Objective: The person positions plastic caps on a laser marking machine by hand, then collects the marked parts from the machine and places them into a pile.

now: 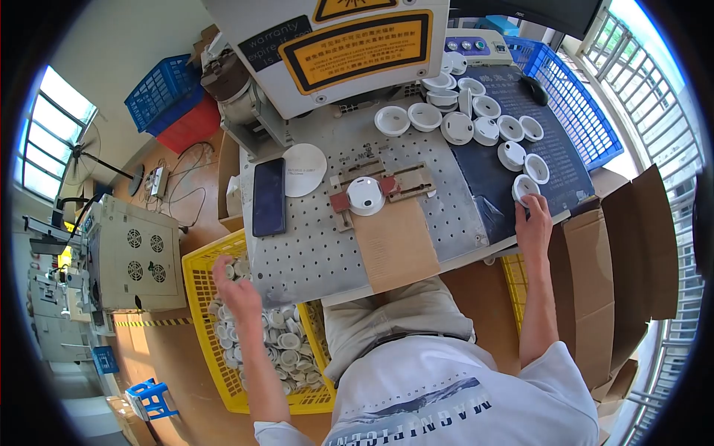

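My left hand [239, 291] is over the yellow basket [195, 312] on the left, its fingers apart and nothing visible in them. Beneath it, the basket holds many small white plastic lids [288, 340]. My right hand [534, 227] pinches the near rim of a white plastic cup lid [525, 189] at the right edge of the worktable. Another white lid [365, 195] sits in the fixture [407, 183] at the middle of the perforated metal plate [312, 256], under the machine. Several more lids [456, 128] lie in a loose group at the back right.
A phone [268, 197] and a round white disc [306, 169] lie left of the fixture. A cardboard strip [396, 249] runs to the table's front edge. The laser machine [349, 52] overhangs the back. An open cardboard box [595, 282] and a blue crate [587, 111] stand on the right.
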### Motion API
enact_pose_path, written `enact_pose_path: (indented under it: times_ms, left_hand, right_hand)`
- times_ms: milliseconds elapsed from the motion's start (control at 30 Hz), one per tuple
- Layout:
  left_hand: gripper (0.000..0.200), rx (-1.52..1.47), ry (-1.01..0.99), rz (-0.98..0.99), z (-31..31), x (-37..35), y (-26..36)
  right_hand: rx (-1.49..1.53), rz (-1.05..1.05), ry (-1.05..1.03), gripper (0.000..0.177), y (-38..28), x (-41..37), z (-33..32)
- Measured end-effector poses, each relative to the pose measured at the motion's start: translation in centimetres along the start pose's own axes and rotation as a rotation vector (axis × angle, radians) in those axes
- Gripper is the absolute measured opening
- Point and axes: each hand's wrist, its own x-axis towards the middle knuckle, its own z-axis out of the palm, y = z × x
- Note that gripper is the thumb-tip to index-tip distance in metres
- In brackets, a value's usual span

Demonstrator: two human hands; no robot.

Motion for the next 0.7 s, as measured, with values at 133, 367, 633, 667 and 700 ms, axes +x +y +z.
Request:
enact_pose_path:
  times_ms: [133,367,633,667,700]
  left_hand:
    - [0.01,-0.031,-0.237,0.492,8.9,2.4,10.5]
    - [0.013,0.33,-0.701,0.701,16.8,1.2,19.7]
    - [0.021,0.035,-0.425,0.493,8.9,-5.0,10.2]
    - [0.017,0.076,-0.377,0.414,7.4,-4.6,8.5]
    - [0.013,0.114,-0.325,0.331,6.0,-4.2,6.8]
  right_hand:
    - [0.135,-0.042,0.032,0.009,-1.2,0.2,-1.4]
    - [1.149,0.548,-0.598,0.02,-8.8,-1.1,-3.1]
    - [1.036,0.389,-0.879,0.021,-14.6,-0.7,2.6]
    - [1.032,0.383,-0.893,0.021,-15.1,-0.7,2.5]
    - [0.79,0.054,-0.74,0.029,-15.8,-0.6,1.9]
